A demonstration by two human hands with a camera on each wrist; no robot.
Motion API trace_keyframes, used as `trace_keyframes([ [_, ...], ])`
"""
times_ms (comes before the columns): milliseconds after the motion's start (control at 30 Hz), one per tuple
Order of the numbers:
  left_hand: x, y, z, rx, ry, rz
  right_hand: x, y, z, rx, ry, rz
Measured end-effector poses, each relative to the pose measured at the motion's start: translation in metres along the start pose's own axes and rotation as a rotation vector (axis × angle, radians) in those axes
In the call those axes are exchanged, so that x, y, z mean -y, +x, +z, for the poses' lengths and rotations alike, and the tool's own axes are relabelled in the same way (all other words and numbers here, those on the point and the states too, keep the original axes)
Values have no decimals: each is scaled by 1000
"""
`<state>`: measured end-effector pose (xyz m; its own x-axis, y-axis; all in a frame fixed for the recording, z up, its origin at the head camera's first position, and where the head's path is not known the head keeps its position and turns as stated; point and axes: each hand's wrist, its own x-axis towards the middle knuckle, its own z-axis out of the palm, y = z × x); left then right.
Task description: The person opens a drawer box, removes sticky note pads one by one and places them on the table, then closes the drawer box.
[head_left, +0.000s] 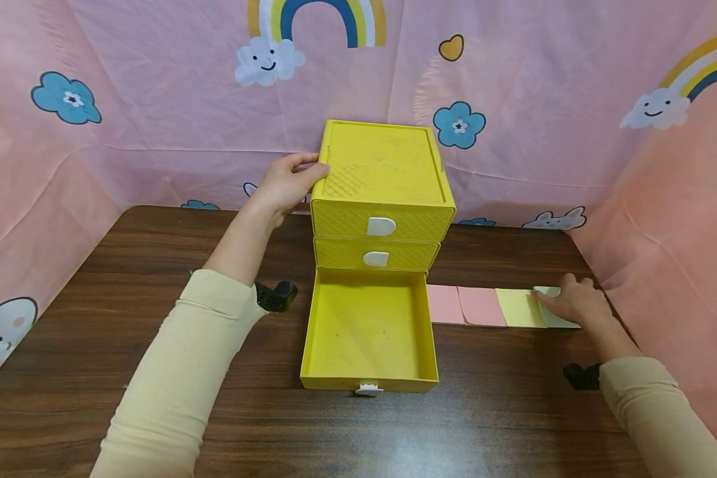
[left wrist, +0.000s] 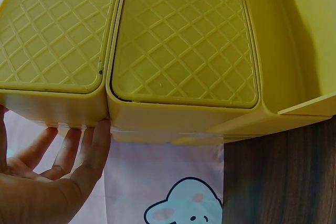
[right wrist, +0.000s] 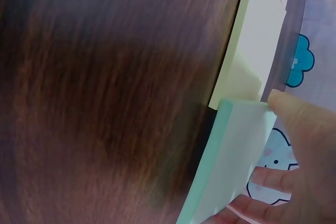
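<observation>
A yellow drawer unit (head_left: 382, 166) stands at the table's middle, its bottom drawer (head_left: 367, 325) pulled out with the bare floor showing. My left hand (head_left: 287, 186) rests on the unit's upper left side, thumb at the top edge; in the left wrist view its fingertips (left wrist: 102, 127) touch the side wall. Over on the right, my right hand (head_left: 576, 302) pinches a pale green sticky-note pad (right wrist: 233, 156) between thumb and fingers. The green pad lies at the end of a row, beside a yellow pad (head_left: 520, 307) and two pink pads (head_left: 480, 306).
The two upper drawers (head_left: 340, 220) are closed, with white tabs on their fronts. The dark wooden table (head_left: 227, 411) spreads around the unit. A pink patterned cloth (head_left: 173, 99) hangs behind and at both sides. Black wrist mounts (head_left: 277, 297) sit on both forearms.
</observation>
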<state>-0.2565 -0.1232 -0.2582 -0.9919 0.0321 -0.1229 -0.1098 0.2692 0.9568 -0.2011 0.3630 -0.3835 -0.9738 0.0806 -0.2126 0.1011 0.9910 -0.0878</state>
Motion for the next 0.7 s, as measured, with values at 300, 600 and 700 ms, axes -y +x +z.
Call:
trace_keyframes([
  [300,-1,0,0,0,-1,5,-4,1,2,41,5,48],
  [600,0,1,1,0,-12,20,-6,4,3,75,-1,49],
  [700,1,1,1,-4,-9,24,-6,4,2,76,-2,44],
])
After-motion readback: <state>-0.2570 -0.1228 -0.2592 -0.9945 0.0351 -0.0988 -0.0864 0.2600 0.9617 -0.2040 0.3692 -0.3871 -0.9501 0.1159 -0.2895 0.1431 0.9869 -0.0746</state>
